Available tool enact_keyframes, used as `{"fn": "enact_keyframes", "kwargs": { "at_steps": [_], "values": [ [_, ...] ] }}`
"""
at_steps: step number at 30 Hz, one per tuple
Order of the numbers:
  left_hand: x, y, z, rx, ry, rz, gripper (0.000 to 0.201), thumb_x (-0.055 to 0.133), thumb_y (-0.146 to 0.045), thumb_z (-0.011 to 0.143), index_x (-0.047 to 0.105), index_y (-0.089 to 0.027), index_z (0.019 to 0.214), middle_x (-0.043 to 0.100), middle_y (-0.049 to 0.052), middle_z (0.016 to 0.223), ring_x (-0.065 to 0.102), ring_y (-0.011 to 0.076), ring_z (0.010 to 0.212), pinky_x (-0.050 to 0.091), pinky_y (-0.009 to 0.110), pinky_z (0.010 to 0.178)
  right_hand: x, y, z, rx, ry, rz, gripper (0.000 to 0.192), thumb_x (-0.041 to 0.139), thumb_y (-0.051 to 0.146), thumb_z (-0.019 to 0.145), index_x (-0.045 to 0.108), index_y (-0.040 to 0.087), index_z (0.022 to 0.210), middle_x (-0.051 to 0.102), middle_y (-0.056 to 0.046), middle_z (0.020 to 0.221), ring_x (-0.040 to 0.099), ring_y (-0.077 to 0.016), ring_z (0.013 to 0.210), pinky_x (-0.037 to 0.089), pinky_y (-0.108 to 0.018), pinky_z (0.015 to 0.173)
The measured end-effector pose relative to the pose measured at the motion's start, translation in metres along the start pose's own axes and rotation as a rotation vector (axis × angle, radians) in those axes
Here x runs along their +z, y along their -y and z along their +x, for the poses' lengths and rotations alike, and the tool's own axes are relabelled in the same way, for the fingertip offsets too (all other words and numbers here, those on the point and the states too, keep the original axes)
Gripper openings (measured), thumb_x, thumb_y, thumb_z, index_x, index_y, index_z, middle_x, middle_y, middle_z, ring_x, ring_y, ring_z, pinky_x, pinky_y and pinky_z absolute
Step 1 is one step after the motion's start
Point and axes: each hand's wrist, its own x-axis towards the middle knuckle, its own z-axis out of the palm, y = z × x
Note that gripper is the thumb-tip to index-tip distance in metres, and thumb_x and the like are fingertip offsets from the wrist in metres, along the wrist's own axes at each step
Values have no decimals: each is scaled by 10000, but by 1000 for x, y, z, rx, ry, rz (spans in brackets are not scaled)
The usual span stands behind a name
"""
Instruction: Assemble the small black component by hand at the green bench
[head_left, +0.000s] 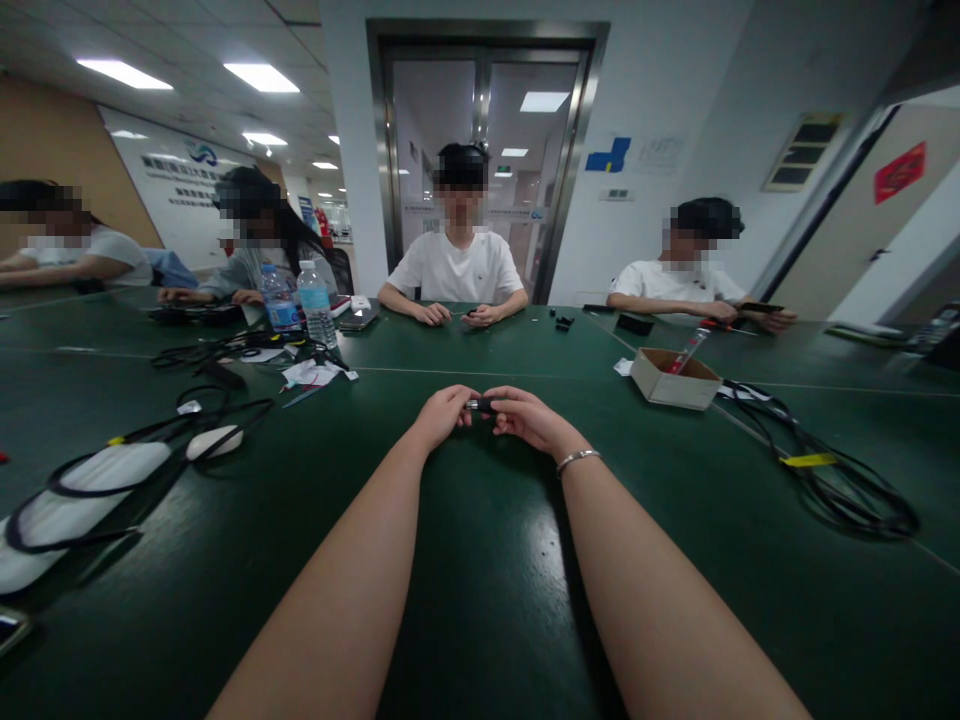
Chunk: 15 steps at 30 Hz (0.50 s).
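Observation:
My left hand (444,410) and my right hand (529,415) meet over the dark green table (480,560), both forearms stretched forward. Between the fingertips of both hands sits a small dark part (480,405) with a light metallic end. Both hands pinch it, the left from the left end, the right from the right end. A silver bracelet (577,458) circles my right wrist. The part is too small to tell more about it.
A small open cardboard box (673,379) with a red-tipped tool stands right of my hands, black cables (832,480) beyond it. On the left lie cables, white pads (105,480) and two water bottles (300,300). Several other people sit around the table's far side.

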Motion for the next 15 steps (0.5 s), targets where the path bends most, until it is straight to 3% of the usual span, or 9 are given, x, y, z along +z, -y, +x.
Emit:
{"fn": "enact_keyframes", "kwargs": {
  "at_steps": [4, 8, 12, 15],
  "values": [
    [0, 1, 0, -3, -12, 17, 231, 497, -218, 755, 637, -137, 919, 569, -7, 585, 494, 102, 508, 363, 212, 503, 0, 0, 0, 0, -3, 3, 168, 588, 61, 817, 580, 142, 964, 643, -25, 696, 525, -67, 464, 565, -219, 557],
    [-1, 4, 1, 15, 16, 72, 297, 437, -323, 815, 641, -132, 914, 503, -19, 503, 449, 101, 460, 331, 214, 474, -1, -2, 0, -12, -3, -8, 172, 577, 57, 815, 584, 135, 968, 651, -39, 704, 517, -66, 459, 563, -224, 559],
    [-1, 5, 1, 49, -13, 87, 264, 498, -302, 780, 648, -144, 928, 595, 7, 700, 482, 94, 546, 369, 207, 510, -2, -2, 1, -19, 1, -2, 175, 583, 62, 808, 585, 136, 967, 647, -32, 691, 520, -68, 463, 564, -229, 569],
    [-1, 7, 1, 67, 4, 89, 272, 496, -310, 797, 638, -140, 956, 572, -1, 653, 482, 96, 545, 367, 206, 520, -3, -3, 1, -17, 0, -1, 175, 576, 56, 810, 587, 138, 964, 646, -32, 691, 519, -67, 467, 561, -226, 570]
  ]
}}
